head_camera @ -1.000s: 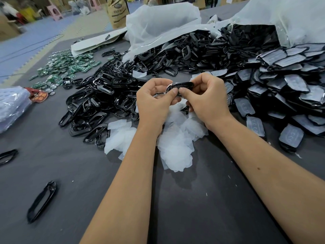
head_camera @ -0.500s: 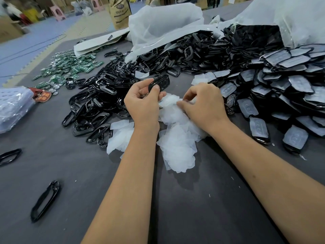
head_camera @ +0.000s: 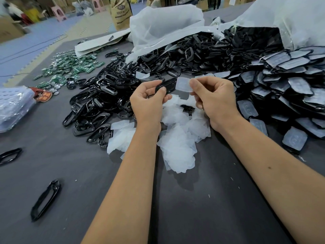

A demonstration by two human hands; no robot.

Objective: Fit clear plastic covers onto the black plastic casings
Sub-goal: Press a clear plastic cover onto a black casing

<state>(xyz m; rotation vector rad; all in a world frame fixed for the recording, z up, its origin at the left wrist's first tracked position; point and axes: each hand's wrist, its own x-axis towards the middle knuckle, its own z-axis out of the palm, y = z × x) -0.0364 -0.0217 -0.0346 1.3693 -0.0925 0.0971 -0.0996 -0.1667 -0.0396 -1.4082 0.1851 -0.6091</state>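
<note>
Above a grey bench (head_camera: 175, 217), the left hand (head_camera: 147, 101) pinches one black casing (head_camera: 167, 85) while the right hand (head_camera: 213, 97) pinches one clear cover (head_camera: 182, 86) just beside it; two stray casings lie apart at left.

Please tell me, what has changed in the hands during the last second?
The right hand let go of the casing, dipped to the covers pile and came up pinching one clear cover beside the casing. The left hand kept hold of the casing. The piles on the table stayed put.
</note>
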